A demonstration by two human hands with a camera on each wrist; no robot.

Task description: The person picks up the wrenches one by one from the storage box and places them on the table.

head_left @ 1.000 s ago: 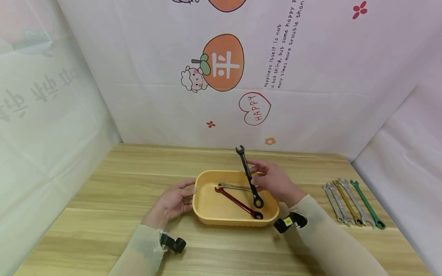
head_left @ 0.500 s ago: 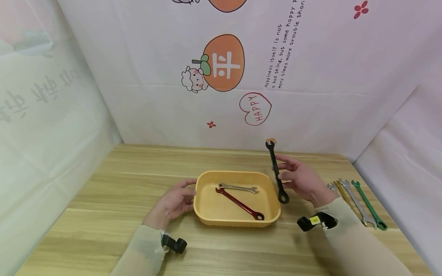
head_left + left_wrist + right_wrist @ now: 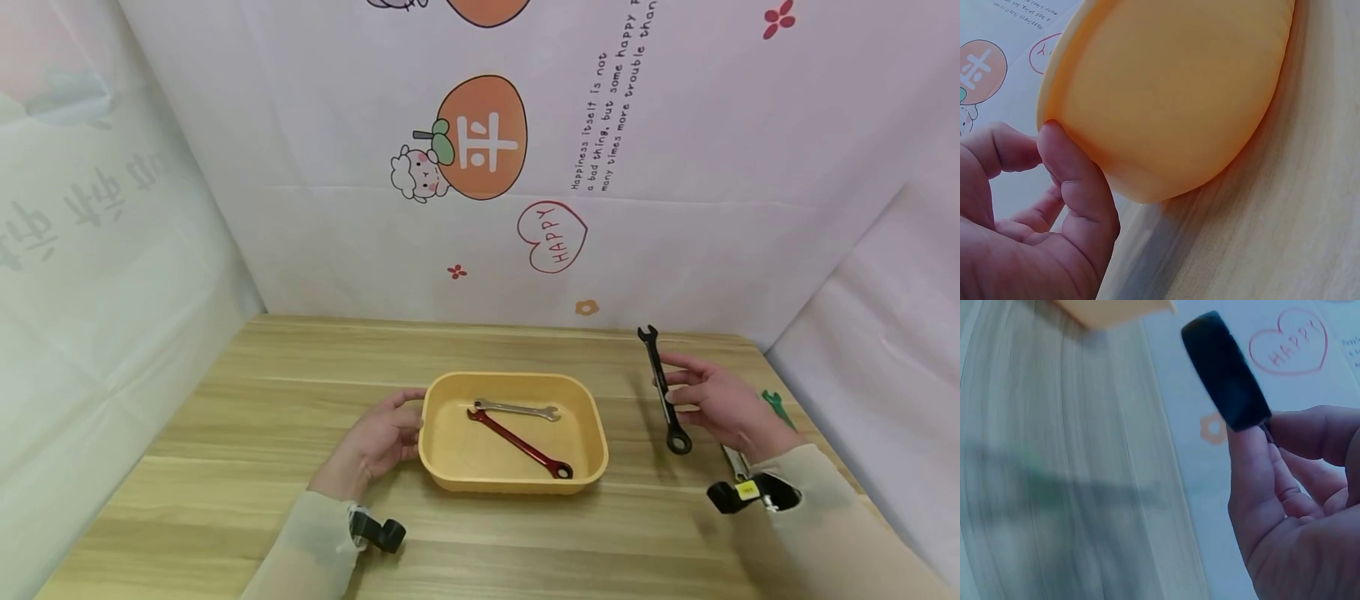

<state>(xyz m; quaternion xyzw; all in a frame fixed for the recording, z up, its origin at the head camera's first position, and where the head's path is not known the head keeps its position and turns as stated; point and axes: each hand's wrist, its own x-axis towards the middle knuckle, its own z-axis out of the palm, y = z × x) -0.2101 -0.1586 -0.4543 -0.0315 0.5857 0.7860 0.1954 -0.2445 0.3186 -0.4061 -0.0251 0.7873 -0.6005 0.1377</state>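
My left hand (image 3: 384,437) holds the left end of a yellow plastic basin (image 3: 513,486), thumb and index finger meeting at its rim (image 3: 1060,62). In the basin lie a red combination wrench (image 3: 521,443) and a smaller silver wrench (image 3: 517,408). Off to the basin's right, my right hand (image 3: 712,404) pinches a black combination wrench (image 3: 662,383) around mid-handle. Its open end points up and its ring end hangs down above the table. Seen end-on in the right wrist view, the black wrench (image 3: 1225,372) sticks out past the fingertips.
Behind my right hand and forearm, a green wrench (image 3: 777,407) and part of a silver wrench (image 3: 735,461) show on the wooden table (image 3: 225,417); other wrenches there are hidden. A printed white cloth (image 3: 337,250) hangs along the table's back edge.
My right hand has carried the black wrench from over the basin rightward toward the row of wrenches, covering most of them. My left hand and the basin have stayed put.
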